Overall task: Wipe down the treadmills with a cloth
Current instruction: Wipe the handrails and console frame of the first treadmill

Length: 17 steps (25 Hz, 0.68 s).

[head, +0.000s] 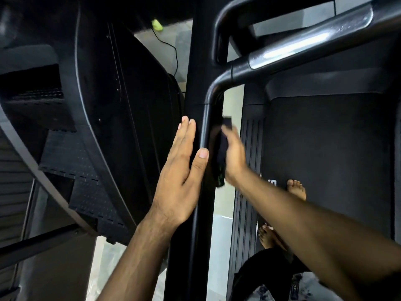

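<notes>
Wiping what, would you say, and on which machine?

The treadmill (325, 148), the biggest thing in view. Its belt fills the right side, and the person stands on it. I count one treadmill here. To the left is one stair machine (76, 105), which nobody is touching.

And the step in hand?

I judge it to be the frame, not the belt. One upright post (195, 72) runs down the middle, and one handrail (293, 46) bends off it to the right.

How many hands are on it, and how do they lie?

Two. The left hand (180, 170) lies flat against the post with its fingers straight and together and the thumb on the front tube. It grips nothing. The right hand (235, 157) has its fingers closed round the one cloth (223, 146), a dark one, and presses it against the post's inner side, just below the handrail's bend.

What does the next move call for?

Probably a firm stroke of the cloth along the post while the flat hand steadies it. After that comes the handrail above, whose shiny part shows smears.

Anything smaller?

Two bare feet (297, 189) on the deck. There is also one small green thing (157, 25) on the floor far off, with a cable beside it. I cannot tell what it is.
</notes>
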Available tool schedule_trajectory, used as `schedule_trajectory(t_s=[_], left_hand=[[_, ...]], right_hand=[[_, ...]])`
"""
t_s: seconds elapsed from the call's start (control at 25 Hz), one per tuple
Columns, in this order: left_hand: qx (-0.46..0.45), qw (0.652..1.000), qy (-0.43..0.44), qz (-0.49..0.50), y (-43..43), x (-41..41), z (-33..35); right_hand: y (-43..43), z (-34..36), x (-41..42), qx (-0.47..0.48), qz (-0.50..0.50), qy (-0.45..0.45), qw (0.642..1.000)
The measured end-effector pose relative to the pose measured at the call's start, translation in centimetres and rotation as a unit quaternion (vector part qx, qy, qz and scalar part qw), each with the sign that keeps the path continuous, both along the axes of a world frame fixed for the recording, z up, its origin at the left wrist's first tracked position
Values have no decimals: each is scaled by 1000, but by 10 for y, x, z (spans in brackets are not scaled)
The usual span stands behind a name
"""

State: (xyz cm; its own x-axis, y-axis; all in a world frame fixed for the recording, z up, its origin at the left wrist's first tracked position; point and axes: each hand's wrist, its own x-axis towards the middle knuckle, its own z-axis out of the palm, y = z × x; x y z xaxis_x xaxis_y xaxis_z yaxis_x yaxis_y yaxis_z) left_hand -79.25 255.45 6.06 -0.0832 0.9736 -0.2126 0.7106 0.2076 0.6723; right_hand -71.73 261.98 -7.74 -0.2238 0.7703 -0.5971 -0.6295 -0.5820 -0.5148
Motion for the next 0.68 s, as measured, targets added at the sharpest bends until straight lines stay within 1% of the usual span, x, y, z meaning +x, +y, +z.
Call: schedule_trajectory(t_s=[0.08, 0.12, 0.2, 0.28, 0.32, 0.36, 0.4, 0.44, 0.52, 0.6, 0.68], left_hand=[[-9, 1000, 9, -8, 8, -3, 3], [-14, 1000, 15, -9, 15, -5, 4], [-31, 999, 18, 5, 28, -4, 5], [-48, 999, 16, 19, 39, 1, 6], [-57, 998, 17, 22, 42, 4, 6], [-64, 998, 17, 23, 42, 5, 6], [-67, 997, 18, 25, 40, 5, 8], [-70, 997, 18, 26, 35, 5, 10], [-66, 997, 20, 37, 25, 4, 18], [-52, 997, 23, 58, 11, 2, 31], [-42, 995, 29, 87, -8, -1, 46]], right_hand=[[56, 13, 6, 43, -45, -40, 997], [72, 17, 6, 68, -41, -51, 996], [58, 16, 7, 68, 10, -57, 996], [23, 16, 16, 52, 80, -36, 995], [12, 19, 23, 45, 103, -47, 993], [7, 21, 29, 44, 120, -81, 988], [4, 32, 36, 59, 141, -136, 979], [-1, 48, 42, 81, 162, -207, 961], [-12, 82, 54, 153, 185, -336, 911], [-25, 120, 62, 229, 182, -382, 877], [-29, 153, 67, 286, 186, -408, 847]])
